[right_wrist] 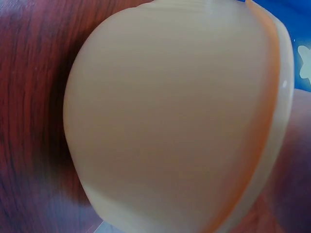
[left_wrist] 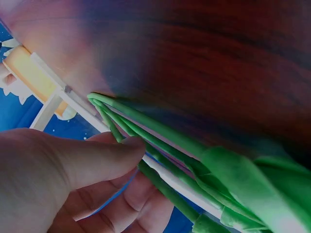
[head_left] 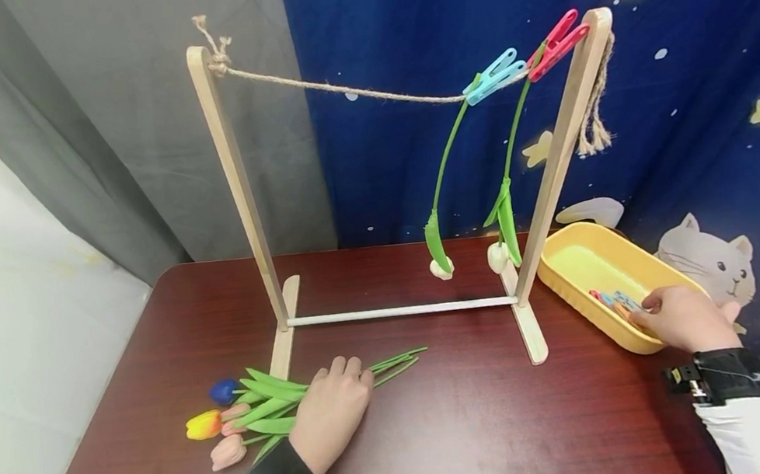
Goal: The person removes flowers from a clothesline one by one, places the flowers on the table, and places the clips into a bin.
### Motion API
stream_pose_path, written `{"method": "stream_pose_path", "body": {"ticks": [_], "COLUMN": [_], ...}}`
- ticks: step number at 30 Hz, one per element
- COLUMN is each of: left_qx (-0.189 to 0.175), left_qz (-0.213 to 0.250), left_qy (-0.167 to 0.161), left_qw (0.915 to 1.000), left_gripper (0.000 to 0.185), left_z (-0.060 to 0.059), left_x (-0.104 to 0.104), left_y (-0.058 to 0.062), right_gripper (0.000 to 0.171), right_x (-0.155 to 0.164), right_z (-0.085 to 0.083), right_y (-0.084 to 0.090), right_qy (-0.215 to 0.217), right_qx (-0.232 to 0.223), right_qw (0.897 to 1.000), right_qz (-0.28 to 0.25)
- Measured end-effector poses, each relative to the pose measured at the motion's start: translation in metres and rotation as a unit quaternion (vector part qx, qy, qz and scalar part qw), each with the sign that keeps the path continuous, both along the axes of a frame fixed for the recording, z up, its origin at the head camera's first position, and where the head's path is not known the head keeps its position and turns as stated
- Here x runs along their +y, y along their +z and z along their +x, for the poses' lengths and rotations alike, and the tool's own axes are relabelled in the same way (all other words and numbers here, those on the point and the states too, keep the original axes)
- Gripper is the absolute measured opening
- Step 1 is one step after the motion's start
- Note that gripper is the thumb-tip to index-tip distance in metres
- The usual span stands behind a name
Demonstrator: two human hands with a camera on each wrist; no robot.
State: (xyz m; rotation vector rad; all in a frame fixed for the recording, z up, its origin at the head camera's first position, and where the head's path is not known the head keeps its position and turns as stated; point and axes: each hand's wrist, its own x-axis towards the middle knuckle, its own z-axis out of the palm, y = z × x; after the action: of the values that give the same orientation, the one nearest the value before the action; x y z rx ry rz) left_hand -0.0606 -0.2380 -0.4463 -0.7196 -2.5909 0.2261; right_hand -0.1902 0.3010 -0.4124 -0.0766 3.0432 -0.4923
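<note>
My left hand [head_left: 333, 414] is over a bunch of artificial tulips [head_left: 272, 398] lying on the table, with blue, yellow and pink heads to the left. In the left wrist view its thumb and fingers pinch one green stem [left_wrist: 163, 187], beside the other stems. My right hand [head_left: 692, 317] reaches over the rim into a yellow basket [head_left: 586, 256]. Its fingertips are at several small coloured clothespins [head_left: 616, 301]; whether they grip one is hidden. The right wrist view shows mostly the basket's outer wall [right_wrist: 165, 111].
A wooden frame [head_left: 236, 183] stands on the table with a sagging twine [head_left: 349, 92]. Near its right post, a blue clothespin [head_left: 494, 77] and a red clothespin [head_left: 557, 45] each hold a white tulip hanging head down. Curtains are behind.
</note>
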Motion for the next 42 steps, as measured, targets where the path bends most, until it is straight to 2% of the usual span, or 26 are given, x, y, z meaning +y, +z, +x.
{"method": "stream_pose_path", "body": {"ticks": [8,14,18,24,28,32,37,42], "left_qx": [-0.002,-0.002,-0.007,0.003,0.014,0.029,0.052,0.053], "left_qz": [0.011,0.016,0.017,0.022,0.031,0.046,0.075,0.114], "left_qy": [0.006,0.007,0.007,0.01,0.01,0.007,0.002,0.0], "left_qw": [0.9999,0.9998,0.9998,0.9997,0.9994,0.9985,0.9958,0.9921], "left_gripper": [0.01,0.014,0.014,0.017,0.021,0.026,0.031,0.039], "left_z": [-0.001,-0.001,0.001,0.001,-0.002,-0.008,-0.016,-0.026], "left_x": [-0.001,-0.003,-0.005,-0.006,-0.007,-0.008,-0.01,-0.01], "left_y": [-0.003,-0.002,0.003,0.015,0.024,0.034,0.052,0.077], "right_gripper": [0.06,0.059,0.057,0.053,0.048,0.044,0.041,0.039], "right_x": [-0.002,-0.006,-0.016,-0.037,-0.054,-0.07,-0.091,-0.116], "right_z": [0.0,0.004,0.008,0.017,0.024,0.029,0.037,0.048], "right_y": [0.0,0.006,0.018,0.047,0.07,0.094,0.128,0.17], "right_qy": [-0.015,-0.015,-0.012,0.017,0.056,0.075,0.091,0.1], "right_qx": [-0.018,-0.002,0.019,0.073,0.121,0.153,0.199,0.264], "right_qw": [1.0,1.0,1.0,0.997,0.991,0.985,0.976,0.959], "right_qz": [0.004,0.008,0.015,0.032,0.016,0.002,0.006,0.021]}}
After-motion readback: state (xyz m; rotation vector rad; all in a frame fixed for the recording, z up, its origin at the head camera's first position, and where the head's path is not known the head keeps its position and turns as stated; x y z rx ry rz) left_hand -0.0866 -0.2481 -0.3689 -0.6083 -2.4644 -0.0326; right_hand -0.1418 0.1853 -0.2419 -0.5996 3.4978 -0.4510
